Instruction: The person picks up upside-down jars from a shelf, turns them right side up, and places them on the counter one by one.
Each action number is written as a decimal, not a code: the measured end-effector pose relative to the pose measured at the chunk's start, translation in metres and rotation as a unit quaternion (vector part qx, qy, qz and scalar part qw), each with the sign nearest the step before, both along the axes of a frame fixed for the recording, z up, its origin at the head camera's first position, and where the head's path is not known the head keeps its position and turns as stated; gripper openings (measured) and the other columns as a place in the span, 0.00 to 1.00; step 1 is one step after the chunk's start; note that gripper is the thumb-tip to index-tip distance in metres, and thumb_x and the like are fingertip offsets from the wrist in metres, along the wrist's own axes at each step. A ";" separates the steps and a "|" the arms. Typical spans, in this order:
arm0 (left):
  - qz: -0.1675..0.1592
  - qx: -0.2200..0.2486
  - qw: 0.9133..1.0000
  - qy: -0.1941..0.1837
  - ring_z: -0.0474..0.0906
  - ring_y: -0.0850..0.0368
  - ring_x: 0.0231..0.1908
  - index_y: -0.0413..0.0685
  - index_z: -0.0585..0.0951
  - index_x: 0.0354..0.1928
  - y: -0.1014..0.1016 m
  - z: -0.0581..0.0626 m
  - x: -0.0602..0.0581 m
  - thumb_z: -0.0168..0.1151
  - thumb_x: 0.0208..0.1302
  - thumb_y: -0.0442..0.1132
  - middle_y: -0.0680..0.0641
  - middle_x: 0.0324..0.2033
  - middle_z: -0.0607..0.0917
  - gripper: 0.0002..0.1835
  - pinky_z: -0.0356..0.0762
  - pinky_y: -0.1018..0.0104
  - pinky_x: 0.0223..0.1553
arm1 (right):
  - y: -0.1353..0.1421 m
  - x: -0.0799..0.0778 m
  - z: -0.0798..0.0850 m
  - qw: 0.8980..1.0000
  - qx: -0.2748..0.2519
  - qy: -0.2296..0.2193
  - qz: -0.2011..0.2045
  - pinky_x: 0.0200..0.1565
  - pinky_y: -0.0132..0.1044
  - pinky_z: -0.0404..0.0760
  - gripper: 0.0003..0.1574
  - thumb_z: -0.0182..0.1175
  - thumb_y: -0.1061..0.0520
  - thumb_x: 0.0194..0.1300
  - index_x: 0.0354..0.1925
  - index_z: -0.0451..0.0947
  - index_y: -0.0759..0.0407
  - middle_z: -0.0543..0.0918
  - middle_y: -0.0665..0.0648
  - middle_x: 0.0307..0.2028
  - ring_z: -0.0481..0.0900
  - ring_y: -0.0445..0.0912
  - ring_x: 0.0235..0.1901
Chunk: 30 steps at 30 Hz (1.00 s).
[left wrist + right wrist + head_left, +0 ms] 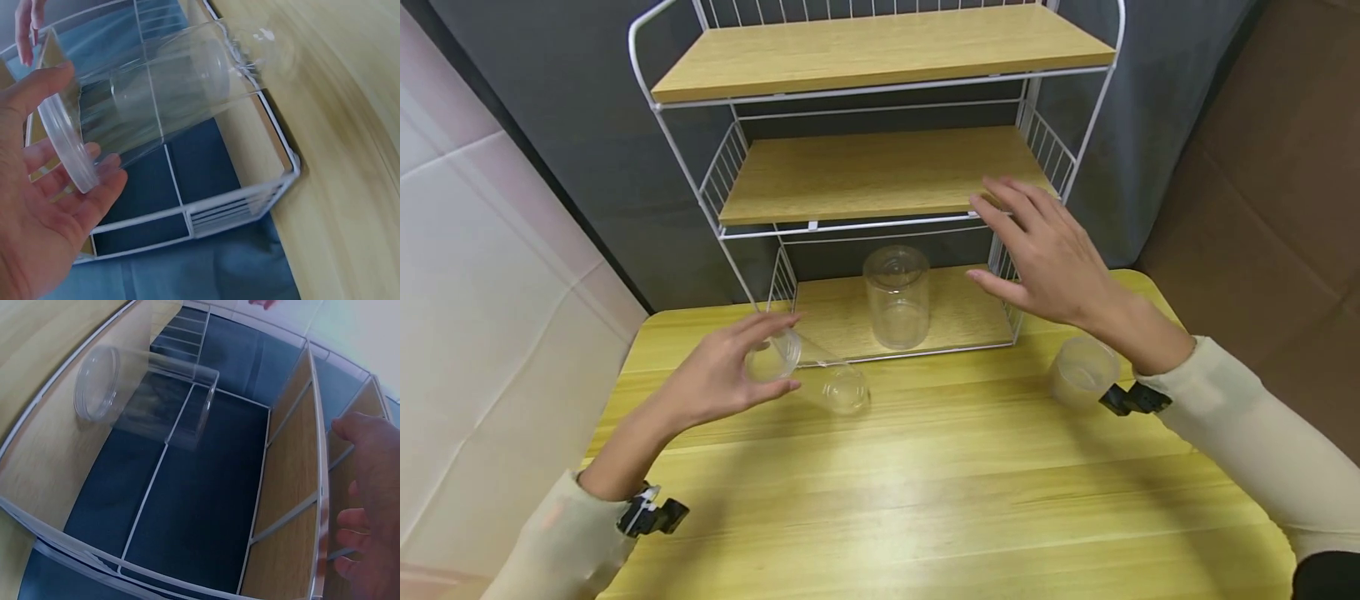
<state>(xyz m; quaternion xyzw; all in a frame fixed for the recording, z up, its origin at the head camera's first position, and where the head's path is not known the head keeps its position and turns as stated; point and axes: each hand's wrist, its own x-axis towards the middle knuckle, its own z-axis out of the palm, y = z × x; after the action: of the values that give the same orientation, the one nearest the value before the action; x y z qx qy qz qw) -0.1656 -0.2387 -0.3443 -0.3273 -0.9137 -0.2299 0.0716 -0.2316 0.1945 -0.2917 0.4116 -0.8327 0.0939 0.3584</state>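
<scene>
Left hand (721,379): my thumb and fingers are curled round the lidded end of a clear plastic jar, so this grip is a grasping one.
Frosted lid (65,144): at the end nearest my palm, my fingers along its rim; how tightly it is fitted I cannot tell.
Held jar (829,375): tilted, lid end up, far end pointing down and to the right, in front of the bottom shelf. Whether that end touches the table (925,508), I cannot tell. I judge this one under way, not yet set down.
Bottom shelf (829,304): the lowest wooden board of the white wire rack, bearing one jar.
Standing jar (897,304): clear, upright, near the middle of that board, neither hand on it. I judge this part done.
Middle shelf (865,175): directly above, with its front right corner by my other hand.
Right hand (1051,257): released, fingers extended, holding nothing; whether they touch the board's edge, I cannot tell.
Translucent container (1078,368): on the table to the right of the rack, beside my forearm and partly behind the wrist camera (1135,399). With nothing holding it there, I judge it is left to deal with.
</scene>
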 end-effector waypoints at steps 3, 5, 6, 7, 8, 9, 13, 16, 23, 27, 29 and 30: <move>0.003 -0.020 1.000 -0.006 0.89 0.43 0.46 0.46 0.76 0.73 -0.008 0.001 0.000 0.81 0.58 0.48 0.39 0.62 0.83 0.42 0.89 0.46 0.46 | -0.002 -0.006 0.003 1.000 0.006 -0.004 -0.003 0.71 0.64 0.68 0.50 0.67 0.38 0.66 0.73 0.70 0.67 0.73 0.72 0.70 0.69 0.68 0.70; 0.007 -0.038 0.999 -0.013 0.89 0.43 0.46 0.46 0.76 0.74 -0.012 0.002 0.001 0.80 0.59 0.49 0.38 0.62 0.83 0.41 0.89 0.45 0.45 | -0.003 -0.010 0.004 1.000 0.014 -0.011 -0.011 0.72 0.64 0.68 0.51 0.68 0.38 0.65 0.74 0.69 0.66 0.73 0.70 0.71 0.69 0.68 0.70; 0.010 -0.047 0.999 -0.017 0.89 0.42 0.47 0.46 0.76 0.73 -0.015 0.003 0.002 0.80 0.60 0.50 0.37 0.63 0.82 0.41 0.88 0.44 0.46 | -0.003 -0.012 0.005 1.000 0.018 -0.014 -0.016 0.72 0.64 0.67 0.51 0.67 0.37 0.66 0.75 0.69 0.65 0.73 0.70 0.71 0.69 0.68 0.71; 0.012 -0.055 0.998 -0.020 0.89 0.42 0.47 0.45 0.76 0.73 -0.017 0.004 0.002 0.80 0.60 0.50 0.36 0.63 0.82 0.41 0.88 0.43 0.46 | -0.003 -0.014 0.005 0.999 0.021 -0.016 -0.021 0.73 0.64 0.67 0.52 0.67 0.36 0.66 0.75 0.68 0.65 0.73 0.69 0.71 0.68 0.67 0.71; 0.016 -0.064 0.998 -0.022 0.89 0.41 0.48 0.45 0.76 0.73 -0.018 0.005 0.003 0.79 0.60 0.51 0.36 0.63 0.82 0.41 0.88 0.42 0.46 | -0.003 -0.015 0.005 0.999 0.025 -0.019 -0.027 0.73 0.64 0.67 0.52 0.66 0.35 0.66 0.75 0.68 0.64 0.73 0.69 0.71 0.68 0.67 0.72; 0.020 -0.072 0.997 -0.022 0.88 0.41 0.49 0.45 0.76 0.73 -0.020 0.006 0.003 0.79 0.60 0.51 0.35 0.63 0.82 0.41 0.87 0.41 0.46 | -0.004 -0.017 0.005 0.999 0.029 -0.020 -0.032 0.73 0.64 0.66 0.52 0.65 0.34 0.67 0.76 0.67 0.64 0.73 0.69 0.72 0.68 0.67 0.72; 0.029 -0.095 0.995 -0.024 0.87 0.40 0.51 0.44 0.77 0.72 -0.027 0.010 0.003 0.79 0.59 0.51 0.35 0.63 0.82 0.41 0.86 0.39 0.47 | -0.004 -0.021 0.004 0.997 0.041 -0.027 -0.052 0.73 0.67 0.65 0.54 0.61 0.30 0.68 0.76 0.67 0.64 0.71 0.69 0.73 0.66 0.68 0.73; 0.033 -0.107 0.993 -0.029 0.87 0.39 0.51 0.43 0.77 0.72 -0.032 0.012 0.003 0.79 0.59 0.51 0.34 0.63 0.82 0.41 0.86 0.38 0.47 | -0.005 -0.023 0.003 0.997 0.047 -0.030 -0.062 0.72 0.67 0.66 0.54 0.59 0.28 0.68 0.76 0.67 0.63 0.71 0.69 0.73 0.66 0.68 0.73; 0.031 -0.119 0.992 -0.032 0.87 0.39 0.51 0.41 0.76 0.72 -0.042 0.014 -0.001 0.79 0.59 0.51 0.33 0.61 0.83 0.42 0.86 0.38 0.46 | -0.007 -0.025 0.000 0.994 0.064 -0.023 -0.087 0.71 0.68 0.64 0.56 0.54 0.24 0.69 0.78 0.65 0.60 0.71 0.69 0.73 0.67 0.68 0.72; 0.028 -0.133 0.990 -0.032 0.87 0.38 0.50 0.40 0.76 0.72 -0.045 0.015 -0.004 0.80 0.59 0.51 0.33 0.60 0.83 0.42 0.86 0.39 0.46 | -0.007 -0.025 -0.001 0.993 0.066 -0.016 -0.093 0.71 0.68 0.65 0.56 0.54 0.24 0.69 0.78 0.65 0.60 0.72 0.69 0.72 0.68 0.68 0.72; 0.028 -0.137 0.990 -0.034 0.87 0.38 0.49 0.40 0.76 0.72 -0.045 0.016 -0.005 0.80 0.59 0.51 0.32 0.60 0.83 0.42 0.86 0.39 0.46 | -0.008 -0.026 -0.003 0.994 0.064 -0.013 -0.092 0.70 0.68 0.65 0.56 0.54 0.24 0.69 0.78 0.65 0.60 0.72 0.69 0.72 0.68 0.67 0.71; 0.029 -0.139 0.989 -0.036 0.87 0.37 0.50 0.40 0.76 0.72 -0.045 0.016 -0.005 0.79 0.59 0.51 0.32 0.60 0.83 0.42 0.86 0.38 0.46 | -0.008 -0.026 -0.003 0.994 0.063 -0.011 -0.091 0.70 0.67 0.66 0.56 0.54 0.24 0.69 0.78 0.65 0.60 0.73 0.69 0.72 0.68 0.67 0.71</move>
<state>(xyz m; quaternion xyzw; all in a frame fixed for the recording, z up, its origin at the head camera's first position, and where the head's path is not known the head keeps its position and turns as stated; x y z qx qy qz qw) -0.1706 -0.2842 -0.3284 -0.2986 -0.9480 -0.1103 -0.0013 -0.2577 0.1867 -0.2948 0.3544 -0.8748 0.0129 0.3301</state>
